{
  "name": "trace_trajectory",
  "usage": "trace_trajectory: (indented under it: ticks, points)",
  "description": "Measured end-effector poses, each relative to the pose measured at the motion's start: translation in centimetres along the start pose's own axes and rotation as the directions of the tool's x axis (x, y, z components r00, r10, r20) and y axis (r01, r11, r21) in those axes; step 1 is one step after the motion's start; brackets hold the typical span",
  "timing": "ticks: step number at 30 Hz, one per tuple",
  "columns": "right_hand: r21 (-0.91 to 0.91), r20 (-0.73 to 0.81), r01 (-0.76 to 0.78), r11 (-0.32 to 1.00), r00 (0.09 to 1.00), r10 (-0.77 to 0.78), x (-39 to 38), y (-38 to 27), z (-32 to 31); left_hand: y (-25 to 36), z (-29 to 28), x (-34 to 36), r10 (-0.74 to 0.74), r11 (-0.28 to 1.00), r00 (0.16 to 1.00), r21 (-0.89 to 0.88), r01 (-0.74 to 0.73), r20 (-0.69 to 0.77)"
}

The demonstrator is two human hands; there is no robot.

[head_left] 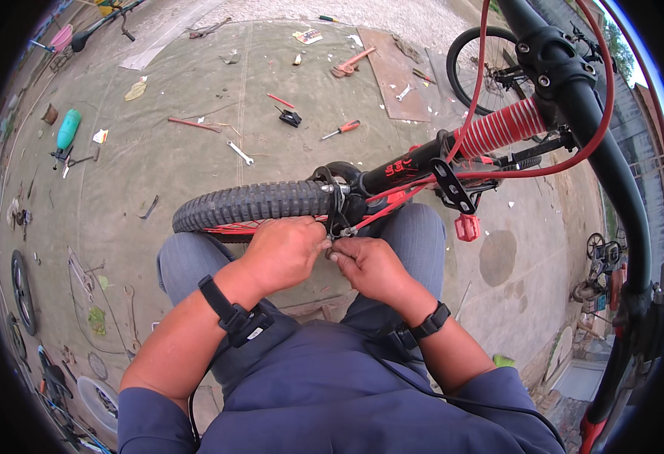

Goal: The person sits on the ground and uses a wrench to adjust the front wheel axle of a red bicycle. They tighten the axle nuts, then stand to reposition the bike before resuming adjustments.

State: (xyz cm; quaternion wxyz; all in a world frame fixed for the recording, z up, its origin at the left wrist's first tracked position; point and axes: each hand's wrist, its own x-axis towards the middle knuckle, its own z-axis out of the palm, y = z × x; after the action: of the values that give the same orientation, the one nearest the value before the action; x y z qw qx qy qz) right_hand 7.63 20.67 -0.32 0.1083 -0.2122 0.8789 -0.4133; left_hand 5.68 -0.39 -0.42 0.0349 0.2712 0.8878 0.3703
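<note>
Between my knees lies the bicycle's knobby front tire [252, 203], with red spokes showing under it. A rim brake [337, 200] straddles the tire beside the black fork. A red brake cable [381, 210] comes down to the brake's near arm. My left hand [290, 248] is closed at that arm, fingertips pinched against its lower end. My right hand [374, 268] meets it from the other side, thumb and fingers pressed together just below the cable end. The small part between the fingertips is hidden.
Black handlebars [604, 129] and looping red cables arch over the right side. On the floor lie a wrench [240, 153], a screwdriver [341, 130], a pipe wrench [353, 63] and a turquoise bottle [68, 129]. Another bicycle wheel [483, 68] stands at the far right.
</note>
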Motion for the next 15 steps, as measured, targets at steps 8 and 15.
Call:
trace_trajectory:
  ticks: [8,15]
  points:
    - [0.137,0.080,-0.207,0.969,0.977,0.198,-0.2,-0.2,0.6,-0.4,0.8,-1.6,-0.098,0.978,0.995,-0.187,0.095,-0.007]
    - [0.198,0.116,-0.303,0.932,0.952,0.284,-0.3,-0.9,1.0,-1.3,0.3,-4.7,-0.307,0.914,0.951,-0.267,0.305,0.035]
